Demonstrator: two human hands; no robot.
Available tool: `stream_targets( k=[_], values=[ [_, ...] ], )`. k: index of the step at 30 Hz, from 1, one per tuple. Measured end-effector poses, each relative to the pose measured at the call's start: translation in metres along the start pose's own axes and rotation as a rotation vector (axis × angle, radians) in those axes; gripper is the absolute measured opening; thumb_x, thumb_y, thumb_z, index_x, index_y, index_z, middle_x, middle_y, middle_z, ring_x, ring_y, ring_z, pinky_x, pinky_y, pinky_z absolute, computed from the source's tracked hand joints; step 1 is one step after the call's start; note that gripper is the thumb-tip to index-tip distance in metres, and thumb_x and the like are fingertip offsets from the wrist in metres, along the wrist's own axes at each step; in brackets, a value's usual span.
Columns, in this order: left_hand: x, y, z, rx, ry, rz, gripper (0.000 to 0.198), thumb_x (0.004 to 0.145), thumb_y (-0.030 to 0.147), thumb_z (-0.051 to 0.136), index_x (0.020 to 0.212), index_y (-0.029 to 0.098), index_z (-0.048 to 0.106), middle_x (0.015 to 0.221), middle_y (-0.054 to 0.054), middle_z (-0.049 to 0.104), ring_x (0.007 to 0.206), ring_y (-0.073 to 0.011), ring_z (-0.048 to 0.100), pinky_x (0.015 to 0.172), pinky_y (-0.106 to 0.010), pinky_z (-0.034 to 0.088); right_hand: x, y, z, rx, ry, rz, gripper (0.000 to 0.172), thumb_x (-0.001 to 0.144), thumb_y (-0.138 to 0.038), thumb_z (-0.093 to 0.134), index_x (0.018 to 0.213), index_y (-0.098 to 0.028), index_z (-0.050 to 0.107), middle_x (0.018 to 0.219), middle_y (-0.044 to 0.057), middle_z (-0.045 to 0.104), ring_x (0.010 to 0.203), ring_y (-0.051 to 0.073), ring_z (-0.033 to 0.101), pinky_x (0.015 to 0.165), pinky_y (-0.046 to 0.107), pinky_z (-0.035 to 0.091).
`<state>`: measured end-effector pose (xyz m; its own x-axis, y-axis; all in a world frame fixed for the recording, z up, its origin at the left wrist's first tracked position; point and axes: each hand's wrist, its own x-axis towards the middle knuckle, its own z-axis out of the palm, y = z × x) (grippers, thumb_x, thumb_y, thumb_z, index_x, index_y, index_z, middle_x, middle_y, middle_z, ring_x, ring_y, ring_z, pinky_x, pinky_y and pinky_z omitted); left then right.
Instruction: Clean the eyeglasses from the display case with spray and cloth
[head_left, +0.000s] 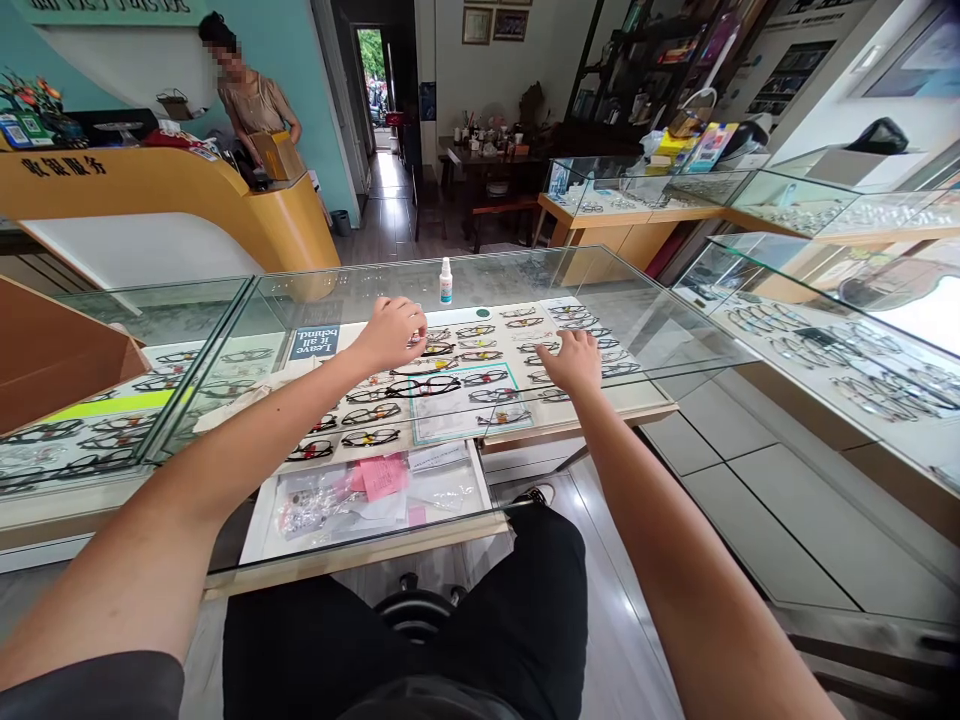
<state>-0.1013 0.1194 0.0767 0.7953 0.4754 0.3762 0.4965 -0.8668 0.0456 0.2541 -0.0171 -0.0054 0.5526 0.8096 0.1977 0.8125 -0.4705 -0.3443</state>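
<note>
My left hand (391, 333) is over the glass counter top (315, 290), its fingers curled in. Whether anything small is between them I cannot make out. Just in front of it, black-framed eyeglasses (424, 387) lie with temples spread. My right hand (576, 360) is at the right part of the counter, thumb and fingers apart, holding nothing. Beyond and between both hands stands a small white spray bottle (446, 283) with a blue-green label. Under the glass, rows of eyeglasses (371, 437) rest on a white display board.
Below the counter's near edge, an open drawer (442, 490) holds plastic bags and pink slips (382, 476). A brown box-like panel (60, 350) juts in at left. More glass showcases (825, 330) stand at right. Behind the wooden reception desk (292, 220), another person handles a cardboard box (277, 155).
</note>
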Motion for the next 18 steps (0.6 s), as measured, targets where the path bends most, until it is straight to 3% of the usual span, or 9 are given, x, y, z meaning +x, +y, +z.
stream_targets(
  k=[3,8,11,14,18],
  values=[
    [-0.016,0.039,-0.006,-0.106,0.124,0.122,0.016,0.1,0.023,0.058,0.084,0.022,0.061,0.088,-0.007,0.075,0.093,-0.0268,0.063,0.094,-0.047,0.042,-0.001,-0.001,-0.002,-0.003,-0.005,0.0,0.071,0.104,-0.056,0.05,0.157,-0.01,0.063,0.164,0.024,0.058,0.149,0.043,0.047,0.123,0.055,0.04],
    [-0.065,0.116,0.004,-0.304,0.063,0.531,0.021,0.103,0.015,0.054,0.084,0.024,0.058,0.075,-0.002,0.067,0.072,-0.0194,0.055,0.075,-0.036,0.045,-0.002,-0.002,-0.002,0.004,0.002,0.006,0.073,0.103,-0.056,0.051,0.158,-0.009,0.063,0.164,0.025,0.058,0.149,0.044,0.047,0.123,0.056,0.04],
    [-0.087,0.141,0.024,-0.347,0.005,0.641,0.023,0.101,0.013,0.053,0.081,0.024,0.055,0.071,-0.001,0.065,0.067,-0.019,0.053,0.067,-0.037,0.042,-0.002,0.0,-0.002,0.011,0.01,0.001,0.072,0.103,-0.056,0.052,0.157,-0.01,0.064,0.163,0.025,0.058,0.149,0.043,0.048,0.125,0.056,0.04],
    [-0.098,0.146,0.05,-0.426,-0.062,0.589,0.026,0.098,0.014,0.051,0.076,0.026,0.049,0.065,0.0,0.06,0.062,-0.0187,0.051,0.062,-0.038,0.037,-0.001,0.001,-0.001,0.018,0.021,0.006,0.072,0.103,-0.057,0.053,0.157,-0.011,0.064,0.162,0.024,0.059,0.149,0.044,0.048,0.126,0.057,0.039],
    [-0.114,0.149,0.081,-0.569,-0.126,0.288,0.023,0.1,0.021,0.051,0.077,0.024,0.052,0.068,0.0,0.065,0.063,-0.017,0.056,0.065,-0.035,0.04,-0.002,0.001,-0.003,0.027,0.017,0.004,0.071,0.103,-0.056,0.053,0.156,-0.011,0.065,0.161,0.024,0.06,0.148,0.044,0.048,0.124,0.058,0.04]
  ],
)
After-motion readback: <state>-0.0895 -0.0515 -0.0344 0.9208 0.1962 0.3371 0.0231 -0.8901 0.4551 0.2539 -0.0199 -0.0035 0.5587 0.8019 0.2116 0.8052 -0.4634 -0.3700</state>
